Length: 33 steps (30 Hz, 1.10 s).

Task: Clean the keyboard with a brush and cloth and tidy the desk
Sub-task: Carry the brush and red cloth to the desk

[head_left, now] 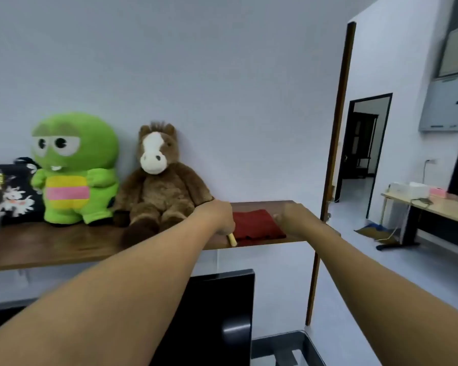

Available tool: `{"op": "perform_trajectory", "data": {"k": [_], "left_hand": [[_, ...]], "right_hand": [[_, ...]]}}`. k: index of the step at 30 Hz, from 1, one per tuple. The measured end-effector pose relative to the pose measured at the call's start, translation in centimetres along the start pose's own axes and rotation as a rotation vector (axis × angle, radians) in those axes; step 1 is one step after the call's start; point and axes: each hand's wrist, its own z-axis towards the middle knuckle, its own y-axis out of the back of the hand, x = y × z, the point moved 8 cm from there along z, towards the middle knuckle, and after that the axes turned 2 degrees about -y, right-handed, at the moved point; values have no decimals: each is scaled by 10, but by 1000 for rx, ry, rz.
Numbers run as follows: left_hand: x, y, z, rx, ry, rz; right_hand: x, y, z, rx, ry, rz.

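Note:
Both my arms reach up to a wooden shelf [64, 247] on the wall. My left hand [220, 216] is closed around a pale wooden handle [232, 239], likely the brush, whose end pokes out below my fist at the shelf's front edge. A folded dark red cloth [254, 225] lies on the shelf's right end. My right hand [288, 213] rests at the cloth's right edge, fingers touching it; the view is blurred, so its grip is unclear. No keyboard is in view.
A green plush toy [74, 170] and a brown plush horse [156, 175] sit on the shelf left of my hands. A black monitor [217, 313] stands below. A doorway and another desk [434, 207] lie to the right.

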Motion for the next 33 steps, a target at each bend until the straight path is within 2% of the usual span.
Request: {"op": "perform_trajectory", "data": {"k": [3, 10, 15, 19, 21, 23, 27, 30, 33], "left_hand": [[-6, -14, 26, 62, 63, -28], [-10, -51, 54, 362, 178, 12], [-20, -53, 38, 430, 93, 74], [-16, -53, 38, 439, 47, 148], [-12, -47, 36, 396, 82, 165], [-16, -29, 32, 281, 80, 125], [-38, 18, 8, 49, 76, -122], [-64, 40, -20, -67, -27, -270], [-96, 51, -70, -94, -174, -332]], "right_hand": [[-8, -16, 15, 1, 2, 5], [-13, -47, 48, 2, -114, 67], [-3, -57, 59, 39, -180, 113], [0, -50, 53, -9, -185, 259], [1, -36, 44, -45, -165, 307], [3, -13, 32, -89, -147, 324], [0, 40, -1, -202, -121, 324], [-10, 69, -40, -264, -142, 287], [-31, 84, -87, -310, -185, 287]]}}
